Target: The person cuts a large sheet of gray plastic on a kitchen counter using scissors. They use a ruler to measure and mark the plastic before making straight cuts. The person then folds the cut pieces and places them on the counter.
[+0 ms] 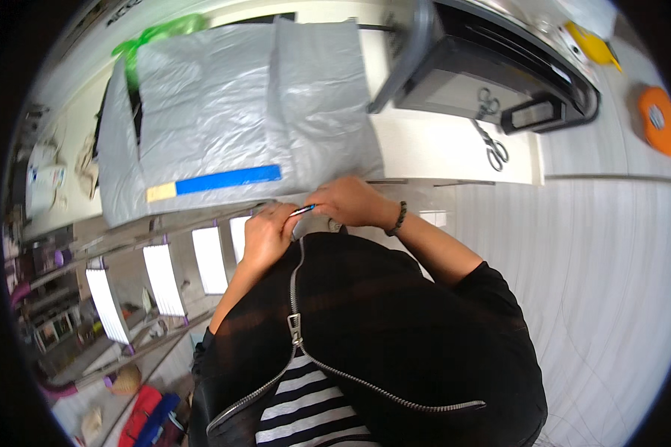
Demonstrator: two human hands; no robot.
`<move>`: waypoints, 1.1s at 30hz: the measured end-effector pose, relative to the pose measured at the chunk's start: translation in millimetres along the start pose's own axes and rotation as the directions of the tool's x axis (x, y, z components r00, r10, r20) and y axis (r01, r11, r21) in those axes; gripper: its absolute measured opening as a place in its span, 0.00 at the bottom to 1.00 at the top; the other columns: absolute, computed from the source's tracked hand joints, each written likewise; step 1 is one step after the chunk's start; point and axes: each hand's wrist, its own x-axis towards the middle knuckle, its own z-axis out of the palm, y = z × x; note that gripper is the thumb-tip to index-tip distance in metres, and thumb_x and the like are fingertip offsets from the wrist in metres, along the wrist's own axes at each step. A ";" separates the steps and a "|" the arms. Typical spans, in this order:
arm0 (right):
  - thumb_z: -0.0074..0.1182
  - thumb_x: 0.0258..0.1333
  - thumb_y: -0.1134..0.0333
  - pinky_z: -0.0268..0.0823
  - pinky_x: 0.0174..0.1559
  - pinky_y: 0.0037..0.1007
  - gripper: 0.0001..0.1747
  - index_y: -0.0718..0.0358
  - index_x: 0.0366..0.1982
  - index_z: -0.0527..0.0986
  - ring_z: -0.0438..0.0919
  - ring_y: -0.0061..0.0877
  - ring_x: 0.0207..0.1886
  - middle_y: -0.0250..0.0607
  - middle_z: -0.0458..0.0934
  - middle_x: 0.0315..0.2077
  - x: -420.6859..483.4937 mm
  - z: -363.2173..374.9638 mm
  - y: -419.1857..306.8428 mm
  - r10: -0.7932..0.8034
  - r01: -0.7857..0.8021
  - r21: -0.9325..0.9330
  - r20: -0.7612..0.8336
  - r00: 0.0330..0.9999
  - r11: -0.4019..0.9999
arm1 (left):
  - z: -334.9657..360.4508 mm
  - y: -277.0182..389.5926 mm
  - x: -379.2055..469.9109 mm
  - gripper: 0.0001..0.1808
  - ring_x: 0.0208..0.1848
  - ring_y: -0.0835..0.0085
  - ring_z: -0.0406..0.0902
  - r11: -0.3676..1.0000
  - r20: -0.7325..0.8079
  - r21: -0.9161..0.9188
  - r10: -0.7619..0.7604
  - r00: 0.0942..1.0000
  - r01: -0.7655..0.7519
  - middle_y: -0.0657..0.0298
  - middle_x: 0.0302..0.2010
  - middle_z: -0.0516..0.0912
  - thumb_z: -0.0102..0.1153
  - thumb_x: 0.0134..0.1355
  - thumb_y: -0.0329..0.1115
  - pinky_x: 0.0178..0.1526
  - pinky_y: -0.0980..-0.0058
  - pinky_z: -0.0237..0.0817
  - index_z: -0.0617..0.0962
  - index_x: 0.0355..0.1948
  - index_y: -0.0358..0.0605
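Observation:
Close to my body, just off the tabletop's front edge, my two hands almost meet. My left hand pinches a small, slim, shiny object, dark with a blue tip; its kind cannot be made out. The fingers of my right hand close around the other end, hiding part of it. Beyond them a grey plastic bag lies spread over the white table, its lower edge hanging at the front. Across the bag lies a flat strip, mostly blue with a pale yellow end.
Black-handled scissors lie right of the bag, mirrored in a dark glossy appliance. Green plastic sticks out behind the bag. An orange rounded object sits far right. A rack with white slats stands at lower left.

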 end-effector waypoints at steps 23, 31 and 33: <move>0.44 0.49 0.66 0.70 0.41 0.39 0.12 0.59 0.32 0.78 0.76 0.40 0.41 0.46 0.77 0.37 -372.1 -156.3 282.9 0.635 -0.976 -0.138 -0.772 0.001 -0.167 | 64.1 -60.9 -54.3 0.17 0.40 0.78 0.75 0.571 0.245 -0.478 -0.642 0.726 0.667 0.63 0.39 0.81 0.54 0.61 0.38 0.43 0.80 0.65 0.76 0.48 0.39; 0.52 0.46 0.70 0.66 0.45 0.39 0.20 0.60 0.46 0.72 0.72 0.43 0.44 0.46 0.74 0.41 -295.5 -135.4 214.0 0.310 -0.912 -0.360 -0.859 0.407 0.198 | 49.7 -56.3 -68.2 0.13 0.30 0.81 0.74 0.117 0.215 -0.799 -0.861 0.462 0.590 0.66 0.35 0.80 0.50 0.63 0.39 0.36 0.83 0.66 0.76 0.43 0.43; 0.52 0.46 0.74 0.65 0.47 0.37 0.20 0.64 0.46 0.71 0.72 0.42 0.45 0.49 0.73 0.42 -275.7 -123.7 201.1 0.336 -0.812 -0.467 -0.747 0.574 0.348 | 46.4 -66.9 -61.9 0.12 0.29 0.81 0.73 0.127 0.138 -0.838 -0.892 0.430 0.531 0.66 0.34 0.79 0.50 0.63 0.39 0.35 0.84 0.66 0.77 0.41 0.43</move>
